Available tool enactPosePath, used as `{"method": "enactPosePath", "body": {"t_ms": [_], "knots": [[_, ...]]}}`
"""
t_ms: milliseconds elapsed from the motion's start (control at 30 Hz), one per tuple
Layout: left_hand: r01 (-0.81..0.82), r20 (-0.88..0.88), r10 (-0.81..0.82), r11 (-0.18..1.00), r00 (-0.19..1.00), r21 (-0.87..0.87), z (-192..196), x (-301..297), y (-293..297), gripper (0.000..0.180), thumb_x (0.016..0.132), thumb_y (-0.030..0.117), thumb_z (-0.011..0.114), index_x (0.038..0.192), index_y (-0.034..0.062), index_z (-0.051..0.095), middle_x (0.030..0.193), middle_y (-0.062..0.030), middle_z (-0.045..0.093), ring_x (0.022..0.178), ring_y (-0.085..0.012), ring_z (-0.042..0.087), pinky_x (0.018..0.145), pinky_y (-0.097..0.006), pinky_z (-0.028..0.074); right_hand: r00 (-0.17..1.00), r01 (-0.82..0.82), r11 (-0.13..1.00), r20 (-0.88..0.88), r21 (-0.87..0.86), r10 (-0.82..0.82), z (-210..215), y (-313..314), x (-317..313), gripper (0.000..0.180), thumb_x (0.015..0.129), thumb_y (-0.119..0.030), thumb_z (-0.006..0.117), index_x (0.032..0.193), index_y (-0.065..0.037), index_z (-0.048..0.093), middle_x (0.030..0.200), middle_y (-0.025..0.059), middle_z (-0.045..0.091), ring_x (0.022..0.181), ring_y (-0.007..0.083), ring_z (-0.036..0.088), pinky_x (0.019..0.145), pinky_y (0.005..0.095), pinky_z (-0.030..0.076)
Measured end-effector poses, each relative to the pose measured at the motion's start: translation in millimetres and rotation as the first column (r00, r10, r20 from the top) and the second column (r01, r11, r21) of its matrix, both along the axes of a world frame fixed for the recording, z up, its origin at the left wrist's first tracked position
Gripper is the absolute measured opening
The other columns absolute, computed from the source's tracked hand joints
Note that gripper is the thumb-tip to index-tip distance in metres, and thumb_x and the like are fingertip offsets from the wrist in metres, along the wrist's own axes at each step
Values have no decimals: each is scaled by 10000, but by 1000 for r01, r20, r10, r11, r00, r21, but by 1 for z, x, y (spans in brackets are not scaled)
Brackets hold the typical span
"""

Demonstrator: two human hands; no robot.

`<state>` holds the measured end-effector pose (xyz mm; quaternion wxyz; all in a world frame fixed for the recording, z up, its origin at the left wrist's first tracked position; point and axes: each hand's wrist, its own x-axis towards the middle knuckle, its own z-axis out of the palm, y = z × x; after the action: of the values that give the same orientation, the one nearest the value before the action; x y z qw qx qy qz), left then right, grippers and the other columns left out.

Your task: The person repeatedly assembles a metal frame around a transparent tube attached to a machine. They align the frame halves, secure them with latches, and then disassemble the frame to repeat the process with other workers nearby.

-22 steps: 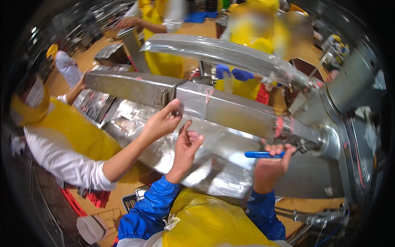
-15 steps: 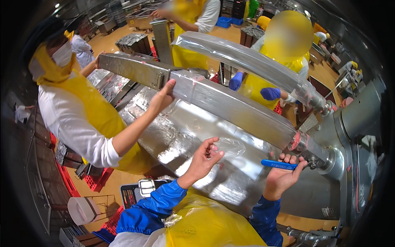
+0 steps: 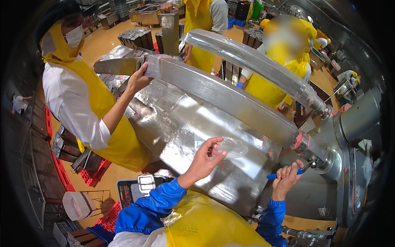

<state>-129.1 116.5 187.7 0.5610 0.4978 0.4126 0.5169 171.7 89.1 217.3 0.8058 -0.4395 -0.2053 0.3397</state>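
Head view shows the left hand (image 3: pixel 204 158) pinching a crumpled clear plastic film (image 3: pixel 232 147) against the curved steel machine panel (image 3: pixel 181 136), best peeled slowly, while the right hand (image 3: pixel 288 178) stays clenched around a blue-handled tool (image 3: pixel 284 174).

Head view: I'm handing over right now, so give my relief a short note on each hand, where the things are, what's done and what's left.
Left hand: raised, fingers pinching a clear plastic film against the steel trough.
Right hand: closed on a blue-handled tool, its tip near the shaft fitting at the trough's right end.
Co-worker's hand: gripping the long steel bar near its left end.
Done: film appears to be spread over part of the trough wall; the upper tube is wrapped in plastic.
Left: the film end in the left hand is loose and crumpled; the tool is engaged only near the fitting, contact unclear.
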Motion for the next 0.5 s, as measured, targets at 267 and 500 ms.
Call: {"method": "enactPosePath", "body": {"t_ms": [267, 500], "knots": [[65, -59, -64, 998, 996, 18, -33, 48, -16, 500, 985, 134, 751, 1423, 22, 538, 1009, 37, 507, 867, -55, 523, 825, -228, 481, 909, -334, 943, 269, 11, 318, -16, -37, 61, 470, 1096, -428, 525, 1393, -73, 449, 836, 65, 562, 748, 173, 589, 693, 351, 509], [164, -306, -170, 985, 937, -42, -65, 95, -62, 521, 955, 240, 795, 1394, 49, 590, 1021, -34, 573, 834, -101, 541, 786, -272, 508, 785, -607, 763, -15, -222, 619, -213, -60, 121, 438, 1074, -399, 531, 1263, -6, 574, 1035, 109, 644, 907, 230, 641, 826, 353, 532]]}}
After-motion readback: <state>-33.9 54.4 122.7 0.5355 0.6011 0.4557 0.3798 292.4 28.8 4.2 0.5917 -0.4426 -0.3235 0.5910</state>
